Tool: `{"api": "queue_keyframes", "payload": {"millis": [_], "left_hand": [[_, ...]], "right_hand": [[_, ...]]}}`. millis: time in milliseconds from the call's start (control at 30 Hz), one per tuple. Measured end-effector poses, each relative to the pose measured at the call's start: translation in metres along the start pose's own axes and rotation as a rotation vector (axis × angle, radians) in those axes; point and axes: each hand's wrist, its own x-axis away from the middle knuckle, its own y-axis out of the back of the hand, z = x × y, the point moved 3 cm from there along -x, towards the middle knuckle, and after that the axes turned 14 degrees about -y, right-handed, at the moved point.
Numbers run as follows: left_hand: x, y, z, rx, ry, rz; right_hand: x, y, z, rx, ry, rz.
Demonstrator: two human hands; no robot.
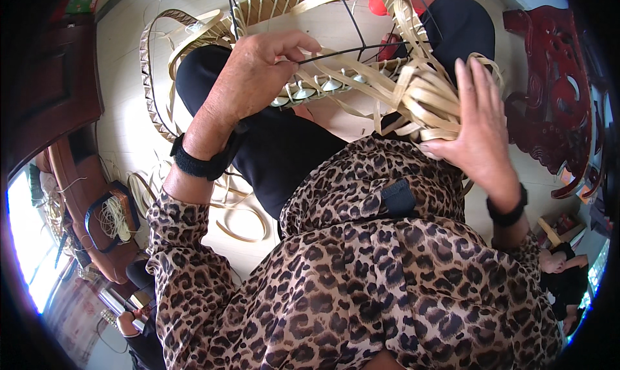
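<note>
A black wire frame [359, 49], partly wrapped with pale woven strips, rests across my knees. My left hand [263, 69] pinches one of its wires near the left side. A thick, looped bundle of flat tan weaving strips [426, 100] hangs at the frame's right corner. My right hand [478, 121] lies along the bundle's right side, fingers stretched up and thumb below, palm turned toward the strips. White lacing with several pale discs [331, 84] runs along the frame's near side.
Loose strips curl over the floor [248, 231] at left, near a wrapped hoop-like frame [150, 66]. A carved dark wooden piece [549, 79] stands at right. A basket with pale cord [116, 218] sits on brown wooden furniture at left. Other people show at both lower edges.
</note>
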Motion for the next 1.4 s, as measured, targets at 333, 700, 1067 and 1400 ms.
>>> {"api": "queue_keyframes", "payload": {"millis": [333, 700, 1067, 1400], "left_hand": [[-0.001, 0.012, 0.003, 0.136, 0.183, 0.123], [-0.011, 0.004, 0.005, 0.192, 0.265, 0.214], [-0.011, -0.003, 0.007, 0.153, 0.228, 0.289], [0.0, -0.002, 0.004, 0.072, 0.118, 0.104]], "right_hand": [[0.007, -0.024, -0.03, -0.199, 0.176, 0.371], [0.02, -0.004, -0.084, -1.797, 0.569, 0.898], [0.013, 0.036, -0.084, -1.985, 0.994, 1.294], [0.016, -0.007, -0.111, -2.426, 0.02, 0.893]]}}
